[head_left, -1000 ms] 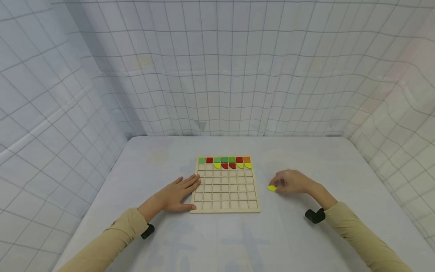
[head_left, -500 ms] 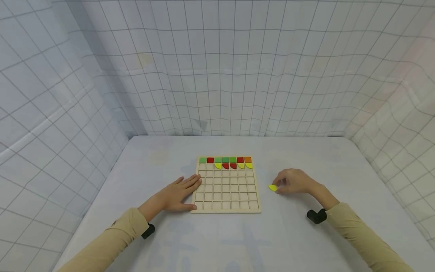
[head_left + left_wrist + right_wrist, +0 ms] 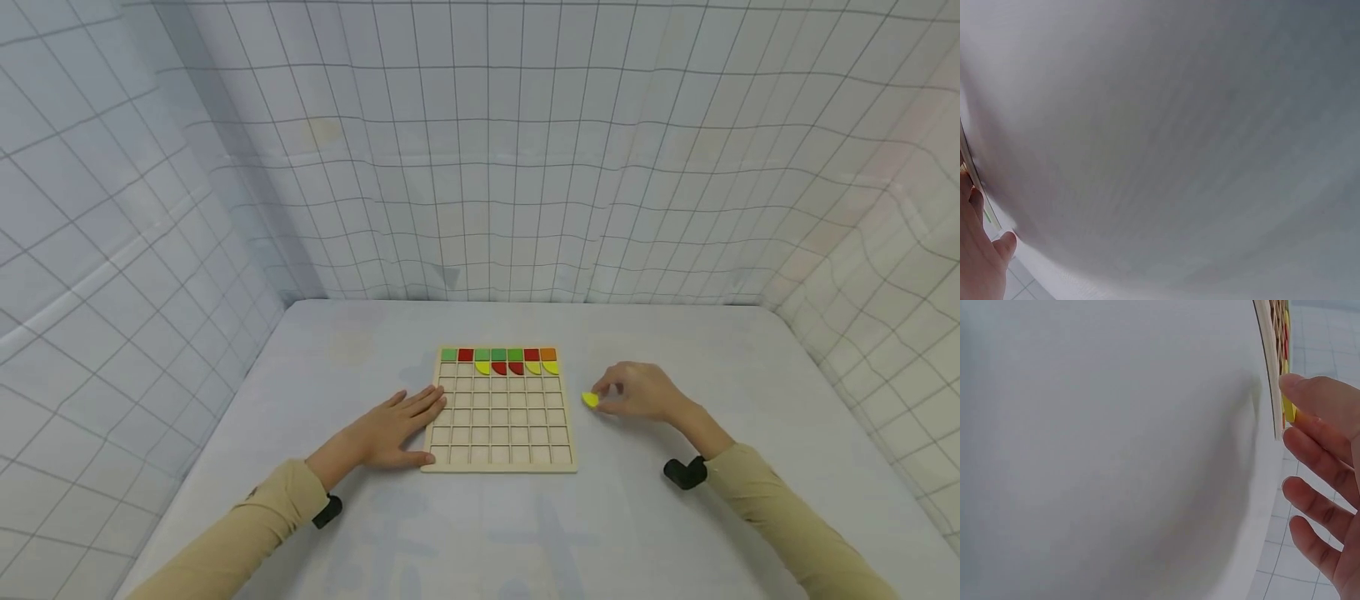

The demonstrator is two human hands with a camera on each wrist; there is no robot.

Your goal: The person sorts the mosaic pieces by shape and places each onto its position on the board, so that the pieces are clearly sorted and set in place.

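Note:
A square wooden grid board (image 3: pixel 499 468) lies on the table. Its far row is filled with green, red and orange square tiles (image 3: pixel 498 355). In the row below sit several yellow and red quarter-circle tiles (image 3: pixel 516 368), while two cells at that row's left end are bare. My left hand (image 3: pixel 393 431) lies flat with straight fingers, its fingertips and thumb at the board's left edge. My right hand (image 3: pixel 637 392) pinches a yellow quarter-circle tile (image 3: pixel 590 400) between thumb and index finger, just right of the board. In the right wrist view the other fingers are spread away from the yellow tile (image 3: pixel 1289 410).
The table (image 3: pixel 360 533) is covered in a white cloth with faint bluish patches. White sheets with a dark grid (image 3: pixel 517 167) hang behind and on both sides. A black wrist camera mount (image 3: pixel 686 473) sticks out under the right wrist, another (image 3: pixel 327 512) under the left.
My right hand has moved a little left and away from me with the yellow tile, nearer the board's right edge. The left hand stays in place on the board's left edge.

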